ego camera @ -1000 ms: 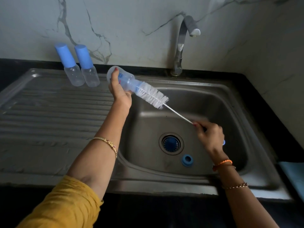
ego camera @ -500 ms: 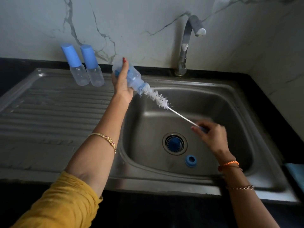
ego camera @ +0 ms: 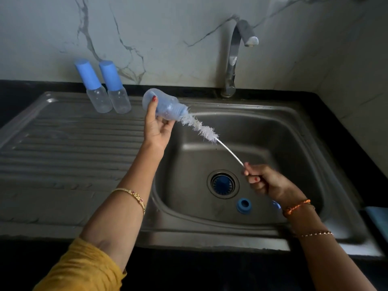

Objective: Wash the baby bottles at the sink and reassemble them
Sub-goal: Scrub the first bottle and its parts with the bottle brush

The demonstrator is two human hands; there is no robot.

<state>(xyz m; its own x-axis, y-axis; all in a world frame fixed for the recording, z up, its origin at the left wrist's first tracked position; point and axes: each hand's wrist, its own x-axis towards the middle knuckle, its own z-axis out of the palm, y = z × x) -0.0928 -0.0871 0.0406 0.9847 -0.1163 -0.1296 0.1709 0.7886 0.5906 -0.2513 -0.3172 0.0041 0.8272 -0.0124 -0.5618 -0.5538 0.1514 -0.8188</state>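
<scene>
Left hand: fingers grasp open bottle, tilted, centre frame.
Right hand: fingers clenched round brush wire (bristle tip inside bottle).
Sink: holds blue ring.

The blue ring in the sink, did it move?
No. The blue ring lies just right of and below the drain, as before.

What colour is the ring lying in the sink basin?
Blue; the ring shows in the head view.

brush tip blurred inside bottle, handle hidden in right hand, cloth cut off at right edge
</scene>
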